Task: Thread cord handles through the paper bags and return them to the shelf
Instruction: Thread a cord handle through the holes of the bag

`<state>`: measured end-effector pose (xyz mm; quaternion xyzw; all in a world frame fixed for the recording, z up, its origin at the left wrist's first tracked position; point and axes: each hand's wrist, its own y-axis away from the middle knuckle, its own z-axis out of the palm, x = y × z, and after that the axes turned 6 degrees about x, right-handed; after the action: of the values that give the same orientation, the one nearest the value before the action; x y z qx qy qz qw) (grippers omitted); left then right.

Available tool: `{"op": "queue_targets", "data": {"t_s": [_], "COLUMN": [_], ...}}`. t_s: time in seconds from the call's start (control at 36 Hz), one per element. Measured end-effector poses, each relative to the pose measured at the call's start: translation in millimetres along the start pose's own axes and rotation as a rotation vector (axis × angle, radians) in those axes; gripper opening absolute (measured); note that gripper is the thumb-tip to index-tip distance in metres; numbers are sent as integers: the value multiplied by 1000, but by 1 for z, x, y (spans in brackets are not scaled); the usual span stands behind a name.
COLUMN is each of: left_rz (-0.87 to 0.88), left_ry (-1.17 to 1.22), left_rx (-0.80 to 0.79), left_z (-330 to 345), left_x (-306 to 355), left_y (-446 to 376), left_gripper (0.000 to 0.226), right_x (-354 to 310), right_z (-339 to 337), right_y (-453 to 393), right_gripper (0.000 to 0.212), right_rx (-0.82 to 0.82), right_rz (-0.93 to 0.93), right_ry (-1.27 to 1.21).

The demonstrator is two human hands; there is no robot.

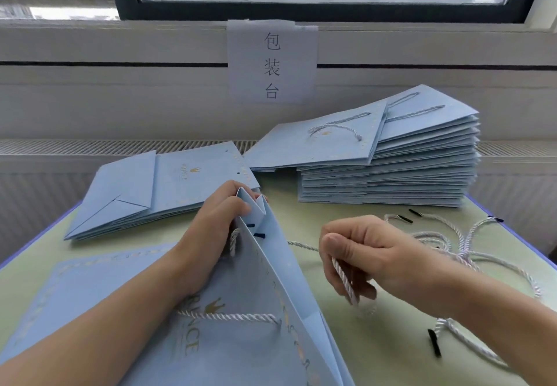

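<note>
Pale-blue paper bag [265, 289], lower centre: left hand [211, 229] pinches its folded top edge; right hand [361, 259] pinches white cord [342, 277]. Bare green table [376, 340] lower right.

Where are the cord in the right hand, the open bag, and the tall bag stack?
cord [342, 277], head view, twisted length below the thumb
open bag [271, 268], head view, raised side panel
tall bag stack [391, 180], head view, front edges

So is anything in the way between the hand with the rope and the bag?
Nothing visible is. The right hand pinches a white cord just right of the open bag that the left hand holds up. Only bare green table lies between them.
</note>
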<state>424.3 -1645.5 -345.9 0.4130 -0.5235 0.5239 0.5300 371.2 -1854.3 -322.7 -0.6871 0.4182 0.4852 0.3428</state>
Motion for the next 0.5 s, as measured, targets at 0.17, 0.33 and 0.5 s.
{"op": "queue_targets", "data": {"t_s": [0.17, 0.33, 0.5], "left_rz": [5, 15, 4], "left_ry": [30, 49, 37], "left_rx": [7, 11, 2], "left_z": [0, -1, -1], "left_x": [1, 2, 1], "left_y": [-1, 0, 0], "left_gripper": [16, 13, 23], "right_x": [1, -1, -12], "right_z": [-3, -8, -21], "right_y": [-2, -2, 3], "right_gripper": [25, 12, 26], "right_rx": [7, 74, -102], "right_rz": [-28, -121, -153], "right_ry": [80, -167, -757]}}
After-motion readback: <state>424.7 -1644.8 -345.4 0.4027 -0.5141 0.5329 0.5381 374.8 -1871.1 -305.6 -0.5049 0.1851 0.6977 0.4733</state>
